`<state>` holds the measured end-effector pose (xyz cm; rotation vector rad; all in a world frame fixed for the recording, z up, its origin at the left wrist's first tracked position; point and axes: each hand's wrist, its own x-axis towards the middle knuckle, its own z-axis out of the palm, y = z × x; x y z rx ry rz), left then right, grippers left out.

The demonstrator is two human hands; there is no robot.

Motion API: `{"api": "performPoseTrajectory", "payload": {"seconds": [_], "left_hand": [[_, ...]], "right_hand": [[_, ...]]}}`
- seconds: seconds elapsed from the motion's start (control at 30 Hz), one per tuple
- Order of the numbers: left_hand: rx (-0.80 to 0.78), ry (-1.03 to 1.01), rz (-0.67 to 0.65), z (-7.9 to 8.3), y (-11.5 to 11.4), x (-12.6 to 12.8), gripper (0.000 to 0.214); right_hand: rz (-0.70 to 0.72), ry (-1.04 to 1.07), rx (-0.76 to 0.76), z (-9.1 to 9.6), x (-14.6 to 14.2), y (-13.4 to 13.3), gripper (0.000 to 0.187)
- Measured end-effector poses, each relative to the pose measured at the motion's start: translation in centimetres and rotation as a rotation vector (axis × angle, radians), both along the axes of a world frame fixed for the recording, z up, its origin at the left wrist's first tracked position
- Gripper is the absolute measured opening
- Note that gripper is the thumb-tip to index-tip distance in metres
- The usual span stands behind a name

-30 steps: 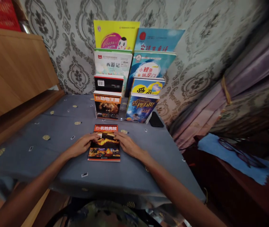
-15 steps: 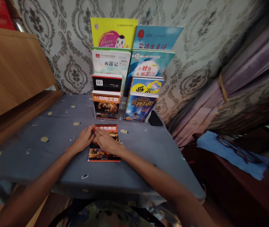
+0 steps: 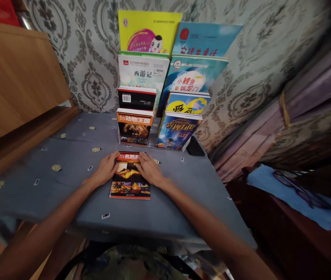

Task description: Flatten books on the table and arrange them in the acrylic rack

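A black-and-orange book (image 3: 129, 177) lies closed and flat on the table, its cover with landscape photos facing up. Along its upper left edge rests my left hand (image 3: 107, 168), fingers stretched out and the tips near the top corner. On the opposite side my right hand (image 3: 150, 168) lies over the upper right part of the cover, its fingers extended and hiding the end of the title. Neither hand is wrapped around anything.
Behind the book, a clear stand (image 3: 153, 140) holds books in two tiered columns, with a lion-cover book (image 3: 135, 127) and a blue book (image 3: 178, 132) in front. A black phone (image 3: 195, 147) lies right of it. Glasses (image 3: 296, 186) rest on a blue cloth (image 3: 270, 184).
My right hand has slid rightward across the cover to the book's right side, uncovering the middle picture. My left hand stays at the left edge. The view has shifted slightly.
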<state>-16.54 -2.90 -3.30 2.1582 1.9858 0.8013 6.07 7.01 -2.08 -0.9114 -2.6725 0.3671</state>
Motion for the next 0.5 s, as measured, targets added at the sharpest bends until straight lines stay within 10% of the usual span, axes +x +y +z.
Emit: {"api": "performPoseTrajectory", "payload": {"seconds": [0.5], "left_hand": [[0.071,0.16,-0.12,0.2,1.7,-0.2,0.042]], "right_hand": [[0.039,0.274,-0.108,-2.4,3.2,3.6,0.05]]}}
